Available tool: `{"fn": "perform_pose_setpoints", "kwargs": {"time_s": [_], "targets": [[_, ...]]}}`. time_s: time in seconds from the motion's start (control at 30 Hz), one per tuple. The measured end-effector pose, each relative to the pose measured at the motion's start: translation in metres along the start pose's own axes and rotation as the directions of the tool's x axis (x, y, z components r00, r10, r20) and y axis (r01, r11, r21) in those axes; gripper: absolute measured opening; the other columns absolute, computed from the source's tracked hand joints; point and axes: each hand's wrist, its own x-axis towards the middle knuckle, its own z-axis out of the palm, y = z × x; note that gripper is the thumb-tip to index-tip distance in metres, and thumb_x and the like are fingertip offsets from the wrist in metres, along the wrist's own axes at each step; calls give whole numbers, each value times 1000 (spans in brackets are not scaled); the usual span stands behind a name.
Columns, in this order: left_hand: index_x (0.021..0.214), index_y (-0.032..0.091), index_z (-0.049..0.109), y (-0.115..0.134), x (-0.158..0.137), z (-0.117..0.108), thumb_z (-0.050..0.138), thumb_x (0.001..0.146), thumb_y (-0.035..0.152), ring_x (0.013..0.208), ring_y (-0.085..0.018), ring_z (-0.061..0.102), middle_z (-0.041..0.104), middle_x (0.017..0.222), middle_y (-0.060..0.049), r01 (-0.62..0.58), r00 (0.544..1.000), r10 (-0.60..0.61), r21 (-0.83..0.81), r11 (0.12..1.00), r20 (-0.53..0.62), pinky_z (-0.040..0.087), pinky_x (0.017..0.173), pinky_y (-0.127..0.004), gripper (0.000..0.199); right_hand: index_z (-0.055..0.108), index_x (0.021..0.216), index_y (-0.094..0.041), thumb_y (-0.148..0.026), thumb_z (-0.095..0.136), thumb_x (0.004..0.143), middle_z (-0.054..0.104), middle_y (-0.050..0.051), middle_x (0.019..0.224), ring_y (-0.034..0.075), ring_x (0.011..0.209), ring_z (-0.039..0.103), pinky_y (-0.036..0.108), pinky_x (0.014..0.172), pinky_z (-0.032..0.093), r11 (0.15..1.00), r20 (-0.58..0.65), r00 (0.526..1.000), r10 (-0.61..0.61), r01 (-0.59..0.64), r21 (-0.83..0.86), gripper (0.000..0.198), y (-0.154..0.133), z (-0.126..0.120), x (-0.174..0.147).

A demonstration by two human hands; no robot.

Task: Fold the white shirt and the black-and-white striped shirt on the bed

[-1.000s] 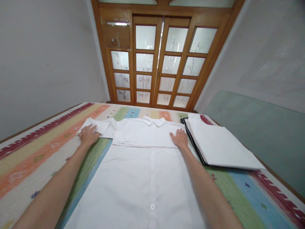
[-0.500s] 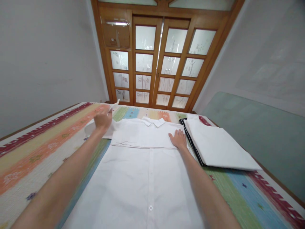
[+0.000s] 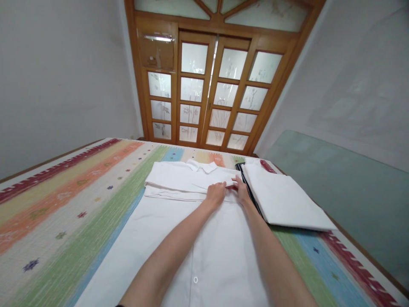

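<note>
White shirt (image 3: pixel 166 221): thin woven cloth, matt, mostly smooth, faintly creased at the folds. Its button (image 3: pixel 195 279) – pale, plastic-looking, slight shine. Striped cover (image 3: pixel 92 213): cloth, matt, visibly coarse and streaky in the weave. Folded white stack (image 3: pixel 284 200) at right: smooth matt cloth. Door frame (image 3: pixel 175 94): brown wood, satin sheen. Panes (image 3: pixel 194 58): glass, frosted-looking, plant patterns. Side wall (image 3: pixel 64 85): dull, smooth. Pale green panel (image 3: pixel 335 170) – smooth, faint sheen, material unclear.
</note>
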Motion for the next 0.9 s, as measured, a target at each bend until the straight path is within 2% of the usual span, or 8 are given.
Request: {"fn": "perform_pose_setpoints", "kwargs": {"time_s": [0.13,0.27,0.43,0.5,0.6,0.67,0.73,0.9], "targets": [[129,21,53,-12,-12,3,49,93,30,99,-21,66,69,109,-8,-106,993,106,-2,994,45,52,83,-30,37,62,92,-15,-49,74,55,63,-2,58,18,59,62,27,58,46,997,-19,1000,-7,5,-74,52,3,0,2],[141,18,43,-55,-27,-19,59,81,28,117,-23,57,61,128,-10,-119,993,119,49,992,16,47,98,-32,62,60,93,-16,-31,71,51,65,-1,64,17,57,61,26,55,46,997,-42,999,20,-23,-70,46,7,0,5],[138,11,47,-140,-62,-52,54,72,11,138,-32,34,52,138,-14,39,994,-21,169,985,-107,19,118,-49,66,58,96,-17,-27,62,58,64,-1,68,17,63,62,26,59,49,998,-154,988,25,-35,-61,39,8,-1,10],[136,11,49,-173,-78,-59,53,71,11,138,-32,34,52,139,-13,171,973,-120,261,950,-199,18,119,-50,65,56,100,-17,-26,59,61,64,-1,70,16,65,63,25,61,51,996,-209,977,30,-47,-73,41,9,-2,13],[137,7,47,-205,-98,-62,47,76,8,138,-30,35,47,143,-15,360,914,-289,243,901,-283,26,117,-45,62,53,110,-18,-23,53,65,65,1,80,17,72,65,25,65,52,989,-276,961,29,-67,-131,45,9,-2,16],[138,4,46,-216,-106,-60,41,79,5,137,-28,37,45,145,-16,431,884,-366,203,879,-291,32,115,-40,59,51,116,-17,-21,50,67,66,3,89,17,78,65,25,69,53,976,-299,954,16,-79,-201,49,8,-2,16],[140,5,45,-219,-109,-59,38,80,1,137,-26,38,44,146,-14,447,877,-388,185,875,-284,35,114,-37,61,49,120,-14,-19,48,68,66,7,97,18,84,65,26,76,52,949,-310,951,-4,-94,-301,52,3,-2,16],[140,15,47,-217,-108,-59,39,76,-3,142,-21,28,41,149,-5,400,907,-359,188,897,-219,32,116,-33,67,46,126,-10,-13,47,73,64,15,106,24,98,61,34,91,46,788,-301,952,-56,-143,-599,53,-15,-9,14]]}}
